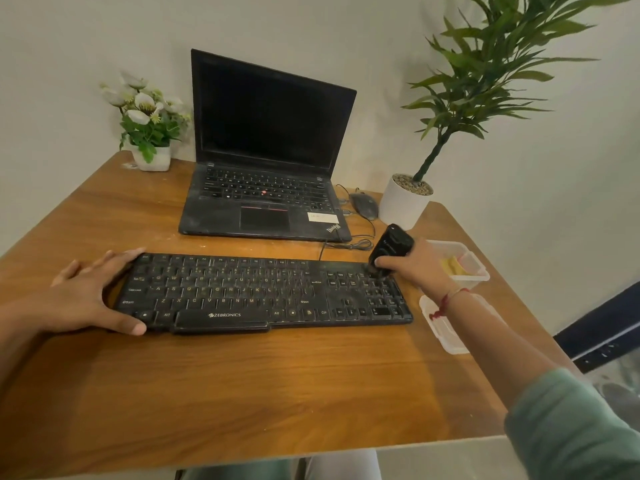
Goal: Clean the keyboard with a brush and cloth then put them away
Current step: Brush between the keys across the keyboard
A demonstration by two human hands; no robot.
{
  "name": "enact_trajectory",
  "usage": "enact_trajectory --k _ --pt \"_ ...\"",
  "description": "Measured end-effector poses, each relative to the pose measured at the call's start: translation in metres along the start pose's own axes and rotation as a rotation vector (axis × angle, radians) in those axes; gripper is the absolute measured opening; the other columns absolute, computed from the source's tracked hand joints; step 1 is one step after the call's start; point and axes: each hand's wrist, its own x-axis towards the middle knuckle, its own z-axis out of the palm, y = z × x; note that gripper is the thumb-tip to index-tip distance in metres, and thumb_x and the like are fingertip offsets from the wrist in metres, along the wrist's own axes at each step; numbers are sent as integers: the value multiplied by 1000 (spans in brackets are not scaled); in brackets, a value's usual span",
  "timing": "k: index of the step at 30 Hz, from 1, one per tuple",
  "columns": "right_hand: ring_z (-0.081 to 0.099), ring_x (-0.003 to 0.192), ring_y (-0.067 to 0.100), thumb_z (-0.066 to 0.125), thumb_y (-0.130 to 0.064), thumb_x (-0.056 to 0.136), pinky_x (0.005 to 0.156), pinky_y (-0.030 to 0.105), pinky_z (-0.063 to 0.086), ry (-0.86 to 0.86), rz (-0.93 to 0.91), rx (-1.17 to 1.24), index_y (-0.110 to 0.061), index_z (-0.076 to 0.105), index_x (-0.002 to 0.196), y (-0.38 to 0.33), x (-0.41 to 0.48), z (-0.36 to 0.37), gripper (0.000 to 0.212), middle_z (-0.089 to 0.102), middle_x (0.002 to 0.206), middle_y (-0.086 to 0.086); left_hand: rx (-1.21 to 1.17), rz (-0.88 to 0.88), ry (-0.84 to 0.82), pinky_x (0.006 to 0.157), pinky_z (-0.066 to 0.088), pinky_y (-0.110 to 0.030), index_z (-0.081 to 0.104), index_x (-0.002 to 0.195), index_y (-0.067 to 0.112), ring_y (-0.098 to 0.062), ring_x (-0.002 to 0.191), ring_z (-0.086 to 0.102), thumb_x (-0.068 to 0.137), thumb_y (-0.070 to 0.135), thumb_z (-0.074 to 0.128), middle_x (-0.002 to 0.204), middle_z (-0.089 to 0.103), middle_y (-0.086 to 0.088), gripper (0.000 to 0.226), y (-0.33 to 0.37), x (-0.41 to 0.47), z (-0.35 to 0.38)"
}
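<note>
Wooden table [242,382] carries all items. Nearest, the black keyboard [263,292] lies flat across the middle. The left hand [86,292] is spread wide over its left end, thumb at the front edge, fingers along the rear corner. The right hand [415,268] grips a black brush [391,247], bristle end down on the number pad's upper keys. A clear lid [446,337] lies under the right forearm. Just beyond it, a clear container [479,271] holds a yellow cloth [452,266]. Farther back stand an open laptop [266,161], a mouse [363,206], a potted plant [405,206] and potted flowers [152,157].
</note>
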Motion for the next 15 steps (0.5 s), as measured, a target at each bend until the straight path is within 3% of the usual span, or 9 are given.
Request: enact_trajectory --k 3,5,8,12,15 --pt "65 75 14 80 -27 66 68 30 55 -137 -22 -15 -19 62 81 -11 -10 11 25 69 80 3 23 -21 -32 113 -13 -37 2 135 59 -5 142 -7 21 87 67 157 12 6 135 1 -2 -1" --pt "66 82 17 80 -24 68 71 29 56 -102 -13 35 -19 62 86 -7 -2 5 27 70 85 3 35 -27 -44 113 -13 -36 0 136 57 -5 142 -7 21 88 66 157 10 7 136 2 -1 -3" --pt "64 84 19 80 -24 68 63 22 48 34 -20 -8 -14 62 89 -5 6 -3 29 67 85 3 34 -16 -39 113 -12 -37 3 140 52 -5 142 -6 21 89 65 157 11 7 139 2 0 -3" --pt "64 75 13 80 -28 67 61 22 51 -150 -20 -14 -17 61 88 -17 -8 16 31 67 78 -2 25 -22 -38 113 -13 -36 -1 136 56 -8 143 -6 20 89 64 158 10 5 137 4 -2 -2" --pt "58 67 8 79 -24 69 53 14 41 -35 -29 -54 -18 58 80 -13 -2 5 24 60 70 -7 34 -26 -48 113 -13 -36 -4 131 60 -8 143 -6 20 90 63 158 10 5 133 7 -3 -4"
